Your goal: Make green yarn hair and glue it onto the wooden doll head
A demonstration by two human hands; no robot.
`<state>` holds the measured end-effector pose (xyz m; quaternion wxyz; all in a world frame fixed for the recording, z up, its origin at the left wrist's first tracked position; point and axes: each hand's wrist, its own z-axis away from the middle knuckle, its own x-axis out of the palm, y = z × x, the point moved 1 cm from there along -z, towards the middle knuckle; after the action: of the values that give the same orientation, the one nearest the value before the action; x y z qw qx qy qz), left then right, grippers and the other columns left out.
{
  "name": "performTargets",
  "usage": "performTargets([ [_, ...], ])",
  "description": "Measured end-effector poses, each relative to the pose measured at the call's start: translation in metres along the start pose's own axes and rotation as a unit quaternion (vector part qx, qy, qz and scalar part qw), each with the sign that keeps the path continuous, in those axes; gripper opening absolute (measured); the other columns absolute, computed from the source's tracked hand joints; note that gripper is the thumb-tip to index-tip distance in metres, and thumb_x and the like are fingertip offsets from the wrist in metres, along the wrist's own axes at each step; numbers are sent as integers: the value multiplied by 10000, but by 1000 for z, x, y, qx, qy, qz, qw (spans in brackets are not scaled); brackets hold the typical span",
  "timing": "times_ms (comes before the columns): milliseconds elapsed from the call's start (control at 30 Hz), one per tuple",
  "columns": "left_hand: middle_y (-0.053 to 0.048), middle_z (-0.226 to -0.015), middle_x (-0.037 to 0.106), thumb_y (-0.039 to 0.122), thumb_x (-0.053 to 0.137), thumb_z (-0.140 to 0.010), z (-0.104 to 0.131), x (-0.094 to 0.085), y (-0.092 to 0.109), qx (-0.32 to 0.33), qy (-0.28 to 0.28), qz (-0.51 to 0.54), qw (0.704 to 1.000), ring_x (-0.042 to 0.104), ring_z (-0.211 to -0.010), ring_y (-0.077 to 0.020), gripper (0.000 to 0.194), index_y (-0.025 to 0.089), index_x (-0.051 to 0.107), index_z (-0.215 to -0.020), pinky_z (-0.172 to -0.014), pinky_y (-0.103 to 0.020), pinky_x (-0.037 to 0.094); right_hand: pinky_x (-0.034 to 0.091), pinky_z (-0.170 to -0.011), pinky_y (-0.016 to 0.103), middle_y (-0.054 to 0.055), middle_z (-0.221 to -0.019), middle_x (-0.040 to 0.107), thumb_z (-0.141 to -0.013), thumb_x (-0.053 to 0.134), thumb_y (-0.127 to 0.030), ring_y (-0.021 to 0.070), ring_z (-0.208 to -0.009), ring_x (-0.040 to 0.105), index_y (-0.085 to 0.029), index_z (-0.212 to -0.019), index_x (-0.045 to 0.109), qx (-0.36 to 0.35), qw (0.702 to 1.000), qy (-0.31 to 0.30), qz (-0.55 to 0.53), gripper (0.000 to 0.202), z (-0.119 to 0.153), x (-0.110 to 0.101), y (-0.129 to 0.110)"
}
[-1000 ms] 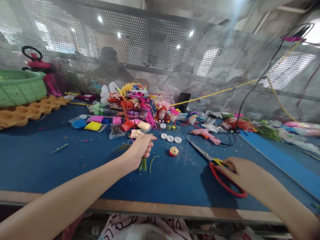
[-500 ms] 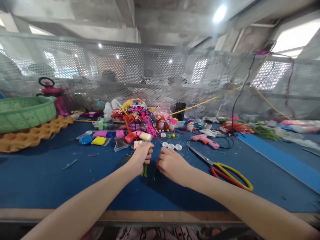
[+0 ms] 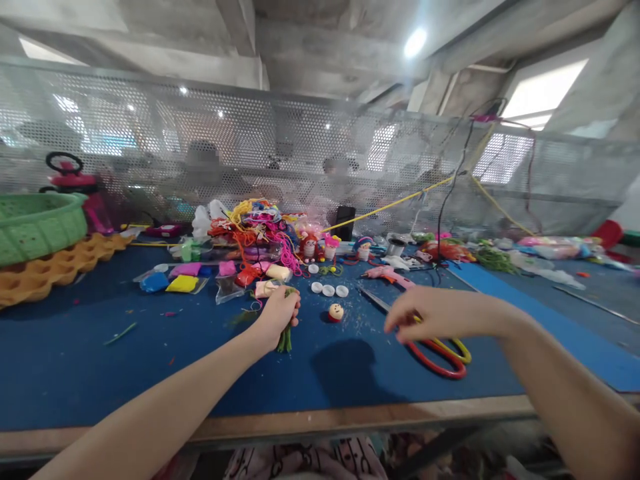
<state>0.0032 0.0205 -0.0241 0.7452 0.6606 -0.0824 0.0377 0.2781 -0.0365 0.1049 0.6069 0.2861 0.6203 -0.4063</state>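
Head view: could easily shed or fan out the thin bundle of green yarn strands point(image 3: 285, 341) through any slackening of the left hand point(image 3: 281, 317), judging by finger pressure as the only visible hold; could also set rolling the small round cream ball with dark dots and a red base point(image 3: 336, 313), just right of that fist, through a careless sweep of a wrist or a swing of the long-bladed metal scissors with red and yellow handles point(image 3: 440, 373); could nick a finger on those pointed blades through groping without looking; might knock the nearby row of three shallow white plastic caps point(image 3: 329, 291) with the tips.

As for grip: closed firmly at left, round the middle of the green bundle, with loose ends hanging out below toward the near edge of the dark blue tabletop point(image 3: 225, 393) and a little green showing above the fingers; at right, loosely curled, with fingers parted from thumb and nothing visibly held in the right hand point(image 3: 430, 313), palm down over the scissors; impossible to tell touching from hovering there, with the pivot hidden behind the fingers; just beyond, the pale pink plastic glue gun point(image 3: 393, 275); farther left, one loose green strand point(image 3: 121, 333), lying flat, well apart from the left hand.
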Motion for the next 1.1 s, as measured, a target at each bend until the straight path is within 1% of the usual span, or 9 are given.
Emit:
performTargets([
  [67,20,-720,563,129,579,-766,-3,0,-3,40,5,-31,999,535,-553,-111,208,191,519,-956,-528,-231,466,499,-699,245,18,-828,773,-839,604,-284,164,-728,692,-247,-807,802,22,999,31,-27,204,-32,9,7],
  [167,-56,-922,650,70,622,-725,-4,-5,-2,116,19,-85,989,646,-848,-189,332,190,573,-1030,-841,-353,522,459,-588,288,60,-618,702,-843,585,-255,175,-562,625,-150,-693,760,125,987,92,-37,253,-88,22,22],
  [267,-76,-1101,648,42,690,-663,-1,-10,4,189,33,-134,972,544,-1186,-257,369,219,665,-986,-1129,-428,320,500,-634,296,70,-738,716,-892,624,-292,169,-630,642,-101,-847,741,171,977,120,-52,229,-136,34,36],
  [400,-74,-1151,624,67,700,-666,5,-13,13,227,48,-161,959,394,-1339,-304,202,232,703,-782,-1204,-456,165,573,-758,340,46,-1036,682,-950,615,-403,168,-863,665,-144,-1066,658,192,968,136,-84,287,-167,44,49],
  [567,-85,-984,685,184,627,-806,6,-8,19,166,15,-104,981,638,-982,-252,111,202,674,-905,-953,-433,483,514,-691,293,65,-799,711,-914,634,-336,178,-746,652,-112,-854,730,148,950,236,-144,251,-163,37,41],
  [667,-131,-943,735,293,527,-919,11,-1,23,91,-65,-30,993,698,-826,-216,232,143,688,-992,-789,-366,560,462,-572,268,59,-715,720,-919,572,-383,154,-586,608,-133,-958,775,95,932,287,-201,325,-148,37,14],
  [833,-124,-987,739,339,629,-925,22,9,27,-81,-201,243,946,702,-937,-169,236,118,712,-918,-922,-264,545,464,-457,248,37,-782,758,-857,635,-451,110,-456,561,-197,-1022,788,-30,916,220,-334,339,-119,60,-44],
  [967,-41,-804,685,240,523,-991,21,8,28,-70,-159,278,945,629,-630,-91,225,139,663,-846,-694,-213,570,467,-435,221,21,-809,770,-818,707,-406,94,-450,595,-214,-942,804,-105,877,109,-456,248,-102,75,-60],
  [1100,-9,-764,639,206,497,-1000,13,-2,30,-51,-113,296,947,654,-690,-100,231,166,591,-793,-769,-244,589,484,-431,229,35,-740,751,-800,747,-443,106,-466,602,-185,-925,796,-86,823,124,-547,291,-100,80,-43],
])
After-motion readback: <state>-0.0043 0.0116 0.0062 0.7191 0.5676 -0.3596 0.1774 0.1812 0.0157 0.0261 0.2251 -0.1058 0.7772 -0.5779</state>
